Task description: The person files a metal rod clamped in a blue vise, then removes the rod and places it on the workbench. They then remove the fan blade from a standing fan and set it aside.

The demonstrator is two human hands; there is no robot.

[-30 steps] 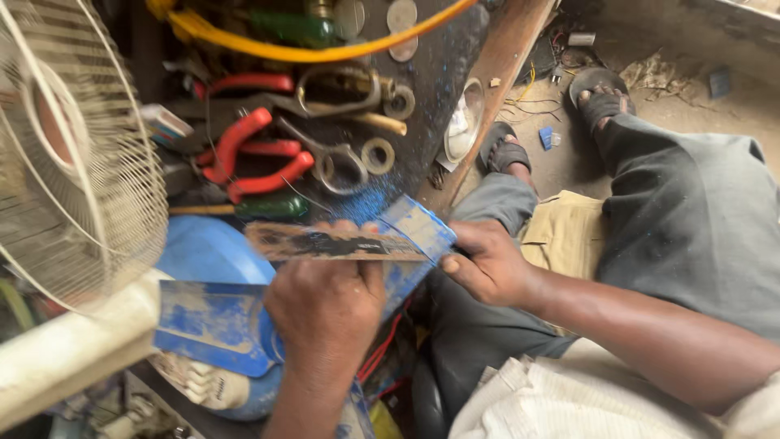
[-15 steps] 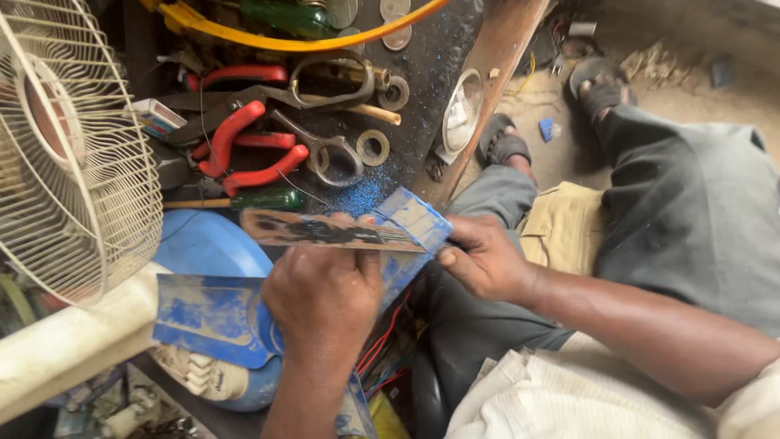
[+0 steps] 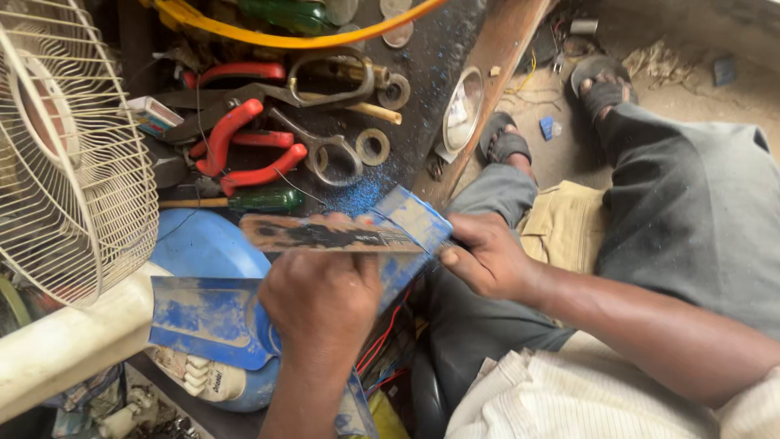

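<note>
Two-handed hold on a flat, worn file (image 3: 325,234), kept across the top edge of a blue plastic panel (image 3: 414,223) and touching it between the two sets of fingers.

Judged part-way through the filing. Plenty of blue dust (image 3: 357,195) already scattered over the dark table (image 3: 431,73) just beyond the fingers. Panel face seen scuffed and patchy, with bare streaks among the blue. Probably more strokes left along that edge, though how many could not be told.

Lay with the long axis side to side, nearly level. Pointed with its free tip out past the left hand (image 3: 321,297), while its other end was hidden inside the right hand (image 3: 487,260).

Left fingers curled shut over the file's middle, pressing down. Right fingers closed round its end, just beside the panel's corner.

Farther out beyond the left fingers were a green-handled screwdriver (image 3: 260,199), red-handled pliers (image 3: 236,138) and scissors (image 3: 325,154). Well off to the left of them was a cream fan guard (image 3: 65,162).
</note>
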